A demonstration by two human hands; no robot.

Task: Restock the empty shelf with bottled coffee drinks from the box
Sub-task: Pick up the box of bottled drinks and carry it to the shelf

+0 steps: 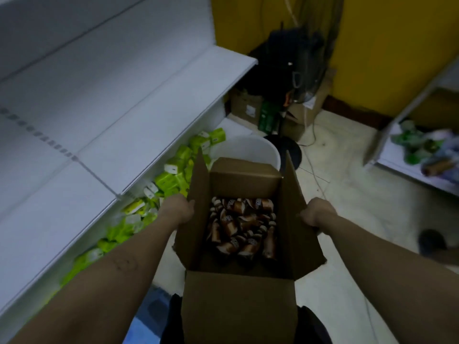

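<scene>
From the head view, I judge the restocking barely begun: the wide white metal shelf [104, 100] on my left lies bare, and every brown-labelled bottled coffee drink [242, 229] sits jumbled in the open brown cardboard box [238, 306] between my arms, above the floor. My left hand [177, 209] has its grip closed on the left flap, my right hand [316, 214] pinching the right flap.
</scene>
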